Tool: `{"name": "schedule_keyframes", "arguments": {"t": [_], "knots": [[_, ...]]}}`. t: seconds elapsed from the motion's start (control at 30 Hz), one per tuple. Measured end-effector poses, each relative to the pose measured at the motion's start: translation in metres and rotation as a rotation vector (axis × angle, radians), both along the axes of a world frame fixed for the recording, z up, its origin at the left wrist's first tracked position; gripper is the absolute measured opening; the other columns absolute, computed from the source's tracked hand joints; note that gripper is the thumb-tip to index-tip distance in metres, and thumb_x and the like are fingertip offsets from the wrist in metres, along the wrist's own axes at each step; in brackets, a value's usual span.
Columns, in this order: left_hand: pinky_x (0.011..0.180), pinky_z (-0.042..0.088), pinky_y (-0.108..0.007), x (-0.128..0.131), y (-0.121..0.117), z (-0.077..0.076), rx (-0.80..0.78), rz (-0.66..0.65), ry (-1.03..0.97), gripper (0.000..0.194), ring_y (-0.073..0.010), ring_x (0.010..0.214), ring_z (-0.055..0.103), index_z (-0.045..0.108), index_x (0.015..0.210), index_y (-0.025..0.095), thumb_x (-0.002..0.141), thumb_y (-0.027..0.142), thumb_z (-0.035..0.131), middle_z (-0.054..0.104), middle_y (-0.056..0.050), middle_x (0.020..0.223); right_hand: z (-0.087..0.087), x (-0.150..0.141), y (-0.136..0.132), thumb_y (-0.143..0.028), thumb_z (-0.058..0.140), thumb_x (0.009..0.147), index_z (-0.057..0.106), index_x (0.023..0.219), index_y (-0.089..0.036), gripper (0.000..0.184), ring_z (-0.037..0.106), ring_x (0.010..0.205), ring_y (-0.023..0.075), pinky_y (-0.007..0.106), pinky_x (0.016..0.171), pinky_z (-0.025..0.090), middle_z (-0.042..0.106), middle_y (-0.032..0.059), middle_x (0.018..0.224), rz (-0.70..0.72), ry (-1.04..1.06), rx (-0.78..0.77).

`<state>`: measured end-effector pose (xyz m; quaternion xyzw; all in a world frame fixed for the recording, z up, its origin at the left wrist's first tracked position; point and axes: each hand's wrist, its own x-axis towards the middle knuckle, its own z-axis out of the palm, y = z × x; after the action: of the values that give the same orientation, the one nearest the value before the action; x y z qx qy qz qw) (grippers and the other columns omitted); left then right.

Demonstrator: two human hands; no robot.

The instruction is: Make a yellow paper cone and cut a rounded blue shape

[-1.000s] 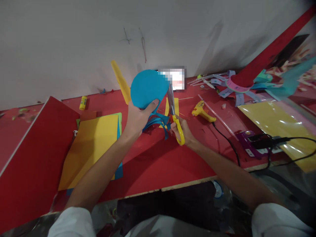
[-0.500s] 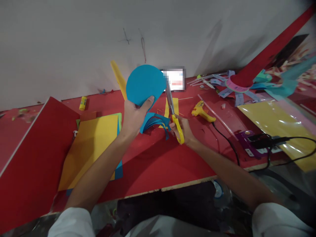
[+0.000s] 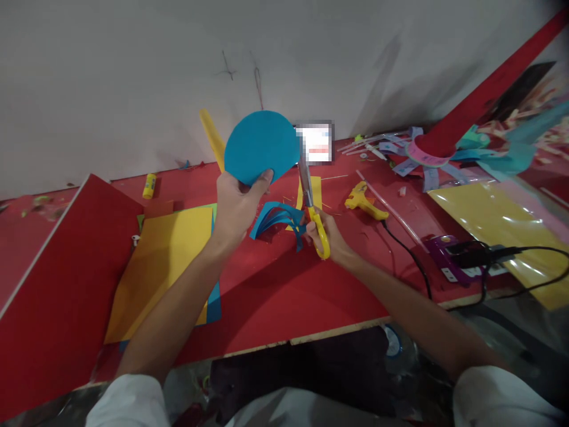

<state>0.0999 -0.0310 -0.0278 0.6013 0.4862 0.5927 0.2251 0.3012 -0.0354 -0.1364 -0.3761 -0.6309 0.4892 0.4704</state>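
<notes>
A rounded piece of blue paper (image 3: 262,145) is pinched at its lower edge by my left hand (image 3: 237,204), thumb in front, held up above the table. My right hand (image 3: 331,234) grips yellow-handled scissors (image 3: 320,237), the blades pointing up at the paper's right edge. Whether the blades are parted is hard to make out. Below and between my hands lie curled blue paper strips (image 3: 278,214). Behind them is a piece of yellow paper (image 3: 315,190) on the red table (image 3: 284,296).
Left are stacked coloured sheets (image 3: 164,255), a glue stick (image 3: 150,185) and a leaning red board (image 3: 62,284). Right are a yellow glue gun (image 3: 367,201), a purple power strip (image 3: 448,255) with cables and a red paper cone (image 3: 489,89). A blurred screen (image 3: 319,142) stands behind.
My left hand and the blue paper have shifted slightly left, the paper turning a little. The scissors remain at its right edge, almost in the same place.
</notes>
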Motion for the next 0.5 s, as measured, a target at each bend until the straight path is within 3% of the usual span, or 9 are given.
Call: {"name": "schedule_keyframes", "arguments": {"t": [0.3, 0.5], "knots": [[0.065, 0.059, -0.036, -0.0054, 0.0051, -0.0029, 0.002, -0.040, 0.043, 0.032, -0.0192, 0.069, 0.065, 0.059, 0.080, 0.022, 0.092, 0.046, 0.078, 0.057, -0.001, 0.071, -0.0025, 0.0035, 0.0031, -0.095, 0.055, 0.083, 0.047, 0.082, -0.025, 0.070, 0.043, 0.059, 0.0125, 0.026, 0.049, 0.034, 0.045, -0.0029, 0.070, -0.054, -0.045, 0.026], [0.067, 0.059, -0.035, -0.0071, 0.0036, 0.0045, 0.012, -0.020, 0.007, 0.034, -0.0180, 0.068, 0.064, 0.060, 0.082, 0.023, 0.092, 0.050, 0.078, 0.062, -0.001, 0.072, -0.0009, 0.0046, 0.0032, -0.092, 0.063, 0.079, 0.043, 0.078, -0.025, 0.069, 0.037, 0.056, 0.0106, 0.026, 0.046, 0.029, 0.038, -0.0048, 0.066, -0.068, -0.049, 0.012]]}}
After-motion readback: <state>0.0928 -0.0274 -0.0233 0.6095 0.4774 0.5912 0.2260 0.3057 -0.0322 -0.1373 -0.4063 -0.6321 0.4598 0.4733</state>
